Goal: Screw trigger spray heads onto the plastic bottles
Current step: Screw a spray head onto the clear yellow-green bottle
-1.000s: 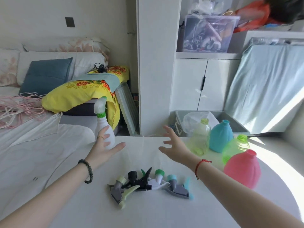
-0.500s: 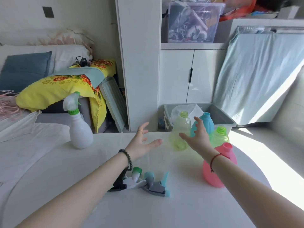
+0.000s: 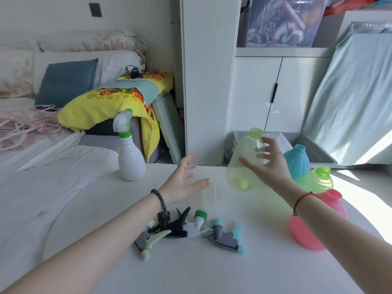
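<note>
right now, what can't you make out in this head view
Head view only:
- spray heads: count unclear, left forearm covers some.
- blue bottle: base hidden behind right hand and green bottle.
- grey bin: contents blocked by its wall and the held yellow-green bottle.
- pink bottle: partly behind right forearm.

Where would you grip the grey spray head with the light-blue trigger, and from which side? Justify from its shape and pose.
Pinch the grey spray head by its body from above, approaching from its right: it lies on its side with other spray heads crowding its left. That should leave its light-blue collar free for threading.
</note>
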Demonstrator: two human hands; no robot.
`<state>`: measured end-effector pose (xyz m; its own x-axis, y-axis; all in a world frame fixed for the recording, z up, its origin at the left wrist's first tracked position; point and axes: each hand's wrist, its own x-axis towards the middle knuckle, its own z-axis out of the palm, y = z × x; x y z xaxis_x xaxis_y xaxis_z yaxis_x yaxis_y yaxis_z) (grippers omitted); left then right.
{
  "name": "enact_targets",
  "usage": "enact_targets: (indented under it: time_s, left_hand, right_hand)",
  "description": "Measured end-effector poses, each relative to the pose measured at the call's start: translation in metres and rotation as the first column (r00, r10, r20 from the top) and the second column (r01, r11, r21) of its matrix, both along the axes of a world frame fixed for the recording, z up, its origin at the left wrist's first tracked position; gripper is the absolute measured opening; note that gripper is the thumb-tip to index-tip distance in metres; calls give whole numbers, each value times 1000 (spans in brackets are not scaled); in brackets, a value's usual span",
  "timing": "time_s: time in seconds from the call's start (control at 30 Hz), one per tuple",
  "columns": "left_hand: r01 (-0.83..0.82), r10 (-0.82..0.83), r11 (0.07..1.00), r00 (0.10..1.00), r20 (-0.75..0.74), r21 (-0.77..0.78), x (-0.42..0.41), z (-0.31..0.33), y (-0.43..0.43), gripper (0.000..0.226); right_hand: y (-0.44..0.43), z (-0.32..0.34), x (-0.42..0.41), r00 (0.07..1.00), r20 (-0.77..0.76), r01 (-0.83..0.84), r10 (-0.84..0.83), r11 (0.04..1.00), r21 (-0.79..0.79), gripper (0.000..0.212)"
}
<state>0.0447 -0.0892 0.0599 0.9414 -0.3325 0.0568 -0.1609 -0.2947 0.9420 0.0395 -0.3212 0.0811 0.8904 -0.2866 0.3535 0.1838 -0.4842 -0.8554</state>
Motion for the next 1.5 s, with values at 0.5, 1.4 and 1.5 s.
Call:
enact_targets:
  time_s: [0.5,1.4,1.5]
  left_hand:
    - [-315,344,789,938,45,527,-84,-65,108,78]
    - [-260,265,963,882,390,-66,-75,120,152,48]
    - [-176,84,971,885,458,161,-87,168,153,47]
  right_hand:
    - [92,-36,-133,880,-209,-432,426,902,20,62]
    - [104,-63,-132,912,-134,-375,388,920,111,65]
    - [106,-63,-133,916,-137,-366,378,925,106,65]
